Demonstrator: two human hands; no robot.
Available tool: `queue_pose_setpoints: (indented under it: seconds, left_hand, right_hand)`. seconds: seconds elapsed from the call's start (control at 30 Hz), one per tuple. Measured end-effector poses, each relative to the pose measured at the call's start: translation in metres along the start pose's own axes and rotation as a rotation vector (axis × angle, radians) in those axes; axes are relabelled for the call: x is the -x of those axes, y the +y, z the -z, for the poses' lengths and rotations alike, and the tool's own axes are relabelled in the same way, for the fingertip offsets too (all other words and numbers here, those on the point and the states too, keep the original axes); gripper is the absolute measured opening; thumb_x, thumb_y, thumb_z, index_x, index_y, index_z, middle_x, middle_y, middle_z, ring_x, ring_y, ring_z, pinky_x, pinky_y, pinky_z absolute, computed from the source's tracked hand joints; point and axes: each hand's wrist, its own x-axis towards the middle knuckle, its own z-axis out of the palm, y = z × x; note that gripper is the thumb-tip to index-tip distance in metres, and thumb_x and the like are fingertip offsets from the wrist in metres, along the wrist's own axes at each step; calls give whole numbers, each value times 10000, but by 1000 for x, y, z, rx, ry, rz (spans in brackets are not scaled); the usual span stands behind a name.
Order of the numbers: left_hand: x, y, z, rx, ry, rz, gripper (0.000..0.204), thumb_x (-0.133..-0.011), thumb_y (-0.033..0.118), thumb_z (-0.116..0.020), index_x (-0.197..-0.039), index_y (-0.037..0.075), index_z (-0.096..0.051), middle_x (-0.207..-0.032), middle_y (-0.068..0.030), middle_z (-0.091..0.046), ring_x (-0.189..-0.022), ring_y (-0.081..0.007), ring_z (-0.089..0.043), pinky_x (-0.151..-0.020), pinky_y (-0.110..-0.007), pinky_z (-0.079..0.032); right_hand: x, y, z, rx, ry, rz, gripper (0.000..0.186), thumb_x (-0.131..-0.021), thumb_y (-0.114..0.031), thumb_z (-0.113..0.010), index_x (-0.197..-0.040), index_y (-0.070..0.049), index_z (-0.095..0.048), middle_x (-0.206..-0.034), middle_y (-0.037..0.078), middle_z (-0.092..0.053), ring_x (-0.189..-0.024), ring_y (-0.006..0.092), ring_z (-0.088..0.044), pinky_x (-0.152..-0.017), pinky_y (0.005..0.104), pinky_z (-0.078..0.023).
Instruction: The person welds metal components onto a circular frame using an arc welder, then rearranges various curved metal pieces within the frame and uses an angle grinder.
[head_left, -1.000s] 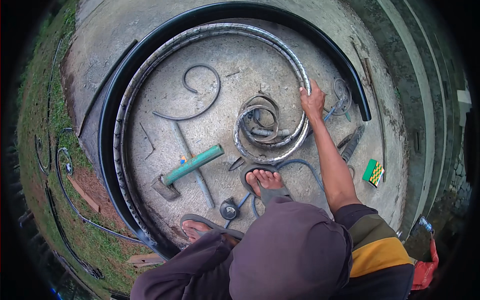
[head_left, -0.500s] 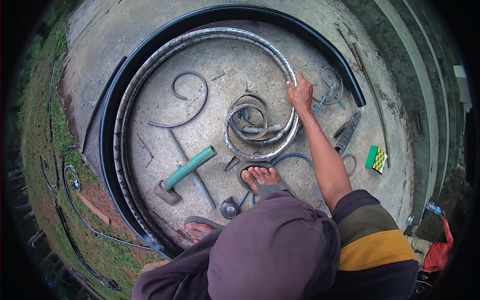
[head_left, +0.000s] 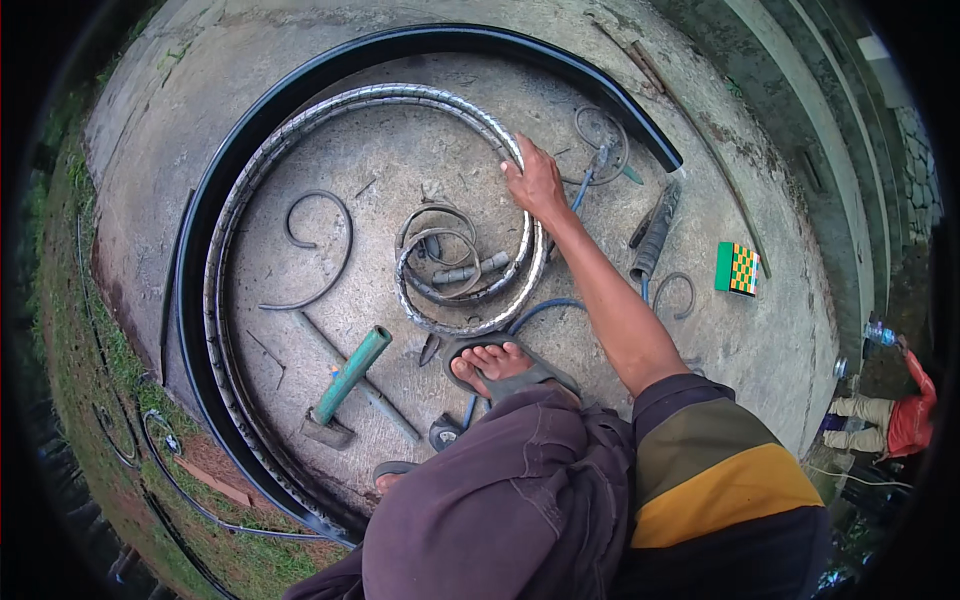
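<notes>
My right hand (head_left: 538,180) is closed round the right side of a silvery coiled metal strip (head_left: 425,95). The strip makes a wide ring, and its inner end curls into small loops near my foot. Around it on the left and far side curves a thick black band (head_left: 480,38), its end lying to the right of my hand. Within the small loops lie a thin grey ring and a short grey tube (head_left: 470,268). My left hand is not in view.
A hammer with a green handle (head_left: 352,375) lies across a grey pipe (head_left: 385,405). Nearby are a round black tool (head_left: 444,432), a blue hose (head_left: 545,312), a ribbed dark handle (head_left: 655,235) and a green-and-orange box (head_left: 737,268). A person in red (head_left: 910,400) is at right.
The view has shifted, so the ring and tools appear further left. My right hand keeps its hold on the coiled strip. My clothed leg now covers most of my left foot.
</notes>
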Motion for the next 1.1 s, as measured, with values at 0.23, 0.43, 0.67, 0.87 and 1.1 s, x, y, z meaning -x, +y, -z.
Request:
queue_pose_setpoints:
  seconds: [0.23, 0.43, 0.67, 0.87, 1.1]
  left_hand:
    - [-10, 7, 60, -195, -141, -61, 569, -866, 357, -677, -1229, -67, -567, -1115, -284, -670, -1045, -479, -652, -966, -520, -489]
    - [-48, 135, 201, -657, -206, -723, 574, -878, 386, -664, -1221, -63, -564, -1129, -265, -658, -1057, -465, -635, -998, -513, -468]
    - [-91, 395, 111, -453, 90, -1737, 483, -867, 290, -699, -1216, -14, -563, -1198, -212, -633, -1110, -385, -607, -1028, -484, -430]
    - [-34, 407, -27, -384, -383, -2292, 412, -931, 307, -639, -1209, 11, -569, -1176, -187, -657, -1079, -356, -643, -1021, -446, -447]
    - [-42, 384, -33, -323, -384, -2401, 426, -935, 310, -636, -1224, 5, -562, -1170, -196, -649, -1120, -365, -622, -1039, -461, -438]
  right_hand:
    - [35, -8, 72, 144, 3, 30, 609, -912, -252, -697, -1409, 32, -489, -1386, 270, -529, -1290, 424, -506, -1106, 467, -402]
    - [91, 8, 156, 315, 9, -124, 591, -866, -158, -731, -1381, 29, -510, -1353, 255, -545, -1265, 425, -507, -1088, 482, -405]
    - [185, -35, 205, 402, 29, -150, 597, -846, -155, -730, -1380, 4, -514, -1344, 243, -544, -1267, 414, -500, -1095, 475, -396]
    - [311, -55, 239, 460, -44, -546, 603, -864, -222, -722, -1398, -32, -514, -1305, 247, -583, -1228, 424, -547, -1036, 483, -447]
    - [320, -63, 255, 390, 32, -681, 615, -879, -284, -715, -1404, -37, -511, -1248, 269, -618, -1173, 439, -587, -988, 503, -476]
